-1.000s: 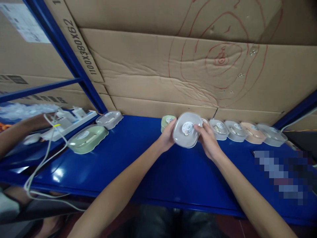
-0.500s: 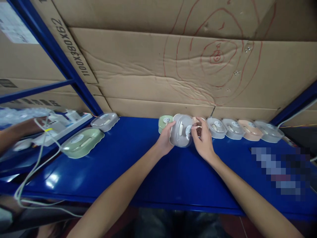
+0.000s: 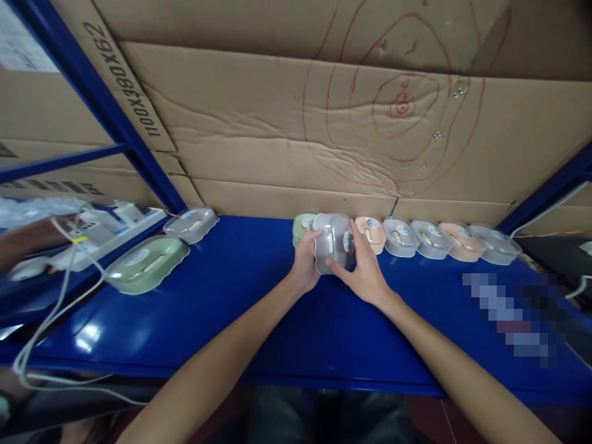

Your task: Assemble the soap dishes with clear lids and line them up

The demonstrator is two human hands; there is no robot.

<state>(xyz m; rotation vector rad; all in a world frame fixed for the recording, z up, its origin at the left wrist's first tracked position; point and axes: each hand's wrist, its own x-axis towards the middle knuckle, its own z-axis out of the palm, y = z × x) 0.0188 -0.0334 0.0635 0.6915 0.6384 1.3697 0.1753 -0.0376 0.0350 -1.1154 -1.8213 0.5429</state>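
- The left hand and the right hand both close around 1 grey soap box, fingers curled on its 2 sides, holding it on edge at the back of the blue shelf.
- The box sits in the gap of a row: a green box touches it on the left, and a peach box stands just beside it on the right.
- Beyond the peach box, 4 more boxes lean in line against the cardboard wall: grey, grey, peach and grey.
- As a judgement, the row is well along, with 6 boxes standing and the 7th being seated but not released.
- 2 boxes lie flat and well apart to the left, a large green one and a grey one, outside the row.
- At the far left another person's arm is near white cables.
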